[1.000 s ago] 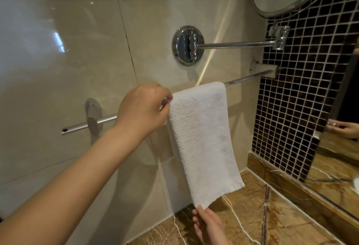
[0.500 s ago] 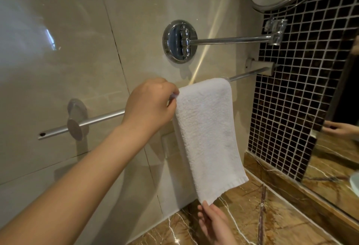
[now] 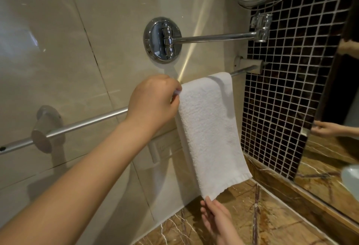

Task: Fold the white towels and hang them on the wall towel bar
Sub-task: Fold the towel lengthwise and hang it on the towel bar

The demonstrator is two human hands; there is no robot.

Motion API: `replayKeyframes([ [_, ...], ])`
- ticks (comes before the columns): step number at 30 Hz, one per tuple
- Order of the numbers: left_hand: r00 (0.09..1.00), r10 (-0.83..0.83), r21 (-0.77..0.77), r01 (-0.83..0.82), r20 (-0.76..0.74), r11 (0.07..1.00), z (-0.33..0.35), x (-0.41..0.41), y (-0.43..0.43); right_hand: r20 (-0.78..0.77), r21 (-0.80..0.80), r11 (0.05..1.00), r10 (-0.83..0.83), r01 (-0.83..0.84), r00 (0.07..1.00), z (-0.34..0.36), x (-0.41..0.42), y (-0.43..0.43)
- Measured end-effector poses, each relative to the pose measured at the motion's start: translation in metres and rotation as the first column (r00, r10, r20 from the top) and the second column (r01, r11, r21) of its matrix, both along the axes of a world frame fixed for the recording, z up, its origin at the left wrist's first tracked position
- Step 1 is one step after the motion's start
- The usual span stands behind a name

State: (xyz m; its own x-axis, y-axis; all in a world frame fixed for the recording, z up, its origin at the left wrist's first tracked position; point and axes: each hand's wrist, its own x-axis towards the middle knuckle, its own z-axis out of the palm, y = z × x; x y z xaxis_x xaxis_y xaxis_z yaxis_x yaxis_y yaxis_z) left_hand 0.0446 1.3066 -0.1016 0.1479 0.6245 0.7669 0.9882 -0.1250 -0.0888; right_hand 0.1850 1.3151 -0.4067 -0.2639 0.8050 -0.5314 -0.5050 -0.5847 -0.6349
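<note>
The left hand (image 3: pixel 155 103) has its grip closed on the top left edge of the white towel (image 3: pixel 209 134), pinching it right at the towel bar (image 3: pixel 87 122). The towel is draped over the bar's right half and hangs folded in a narrow strip. Well below the bar, the right hand (image 3: pixel 215 217) reaches up to the towel's lower left corner with its fingertips at the hem; whether that grip pinches the cloth or only touches it I cannot tell. Below the bar lies the brown marble worktop (image 3: pixel 272 221), and above it sits a chrome mirror mount (image 3: pixel 162 39). Over the last second both hands have kept their places and the towel has hardly shifted, so this one looks hung, with only squaring of its edges left. No other towel shows. No brand, label or writing can be read anywhere
</note>
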Motion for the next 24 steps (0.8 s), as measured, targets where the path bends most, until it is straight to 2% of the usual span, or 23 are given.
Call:
replayKeyframes([
  [10,1.000,-0.008,0.008,0.008,-0.023,1.000,-0.001,0.018,0.023,0.008,-0.005,0.998,-0.060,0.060,0.998,0.002,0.017,0.018],
  [24,0.998,-0.059,0.011,0.059,0.027,0.998,-0.004,0.042,0.056,0.001,0.004,0.991,-0.130,0.130,0.991,0.003,0.041,0.041],
])
